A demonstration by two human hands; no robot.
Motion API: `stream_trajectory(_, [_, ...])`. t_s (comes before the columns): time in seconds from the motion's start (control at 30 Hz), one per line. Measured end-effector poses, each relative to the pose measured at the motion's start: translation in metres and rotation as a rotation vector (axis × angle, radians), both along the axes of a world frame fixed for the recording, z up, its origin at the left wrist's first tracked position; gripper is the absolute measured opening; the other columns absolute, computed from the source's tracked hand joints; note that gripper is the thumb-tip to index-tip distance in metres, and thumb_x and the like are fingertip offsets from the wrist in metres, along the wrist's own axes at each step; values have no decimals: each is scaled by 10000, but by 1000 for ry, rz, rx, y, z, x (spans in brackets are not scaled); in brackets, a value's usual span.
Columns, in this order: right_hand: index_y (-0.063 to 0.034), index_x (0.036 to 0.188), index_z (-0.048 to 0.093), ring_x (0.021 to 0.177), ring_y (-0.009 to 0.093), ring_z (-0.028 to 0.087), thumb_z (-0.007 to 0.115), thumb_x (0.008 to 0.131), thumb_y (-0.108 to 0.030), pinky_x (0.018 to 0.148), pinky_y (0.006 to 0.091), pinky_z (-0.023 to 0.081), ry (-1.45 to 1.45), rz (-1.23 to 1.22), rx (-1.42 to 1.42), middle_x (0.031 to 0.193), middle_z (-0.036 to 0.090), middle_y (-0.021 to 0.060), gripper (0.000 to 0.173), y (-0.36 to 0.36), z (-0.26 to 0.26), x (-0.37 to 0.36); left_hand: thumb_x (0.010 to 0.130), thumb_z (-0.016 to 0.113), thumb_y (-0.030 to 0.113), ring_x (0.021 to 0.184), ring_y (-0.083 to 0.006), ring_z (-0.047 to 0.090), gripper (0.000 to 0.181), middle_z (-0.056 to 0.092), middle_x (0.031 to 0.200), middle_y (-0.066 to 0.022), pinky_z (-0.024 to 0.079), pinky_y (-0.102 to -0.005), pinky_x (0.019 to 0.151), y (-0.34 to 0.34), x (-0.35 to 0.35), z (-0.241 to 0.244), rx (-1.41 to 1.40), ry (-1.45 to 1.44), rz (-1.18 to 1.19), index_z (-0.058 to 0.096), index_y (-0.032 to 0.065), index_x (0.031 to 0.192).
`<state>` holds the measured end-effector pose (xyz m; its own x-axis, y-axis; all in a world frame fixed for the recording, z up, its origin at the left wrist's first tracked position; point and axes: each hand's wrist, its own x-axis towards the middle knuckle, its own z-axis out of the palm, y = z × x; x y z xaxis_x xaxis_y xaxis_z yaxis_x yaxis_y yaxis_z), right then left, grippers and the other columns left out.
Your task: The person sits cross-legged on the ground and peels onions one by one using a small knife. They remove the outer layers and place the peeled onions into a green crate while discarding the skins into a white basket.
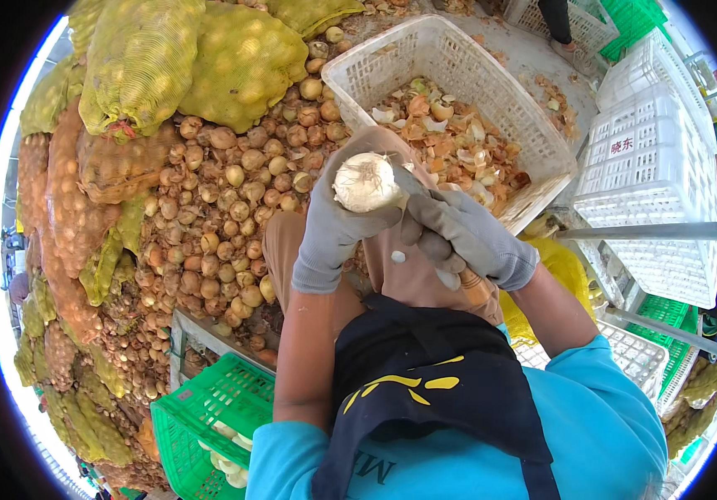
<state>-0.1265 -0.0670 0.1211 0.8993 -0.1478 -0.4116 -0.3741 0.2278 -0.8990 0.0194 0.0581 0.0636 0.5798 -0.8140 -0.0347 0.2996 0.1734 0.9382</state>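
Note:
A pale peeled onion (366, 182) with dry roots facing up sits in my left hand (339, 219), its gloved fingers curled around it. My right hand (458, 234), in a matching grey glove, is closed beside the onion on a wooden-handled tool, likely a knife. Its wooden handle (478, 287) sticks out below the palm; the blade is mostly hidden. Both hands are above my lap, over brown trousers. Just beyond them stands a white plastic crate (542, 147) holding onion skins and trimmings (452, 134).
Loose unpeeled onions (233, 212) spread to the left, with yellow mesh sacks (239, 69) behind. A green crate (208, 400) with peeled onions is by my left elbow. Stacked white crates (639, 150) and a metal rail (652, 232) are at right. A person's leg (556, 22) shows at the top.

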Motion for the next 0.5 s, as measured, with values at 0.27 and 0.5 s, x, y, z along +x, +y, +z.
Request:
stream_trajectory(0.27, [9,974,542,477,75,493,366,1010,-250,404,186,396,124,-137,148,750,557,33,315,9,-5,16,667,805,72,970,-224,638,618,634,1081,-110,516,-342,849,-17,-5,-18,182,-606,371,537,30,1222])
stream_trajectory(0.5, [-3,915,538,432,71,437,352,1024,-250,392,206,385,92,-253,31,607,449,-18,328,16,-13,30,675,790,111,1034,-355,585,654,581,1148,-190,489,-428,866,-34,1,-11,471,-1076,546,504,8,1254])
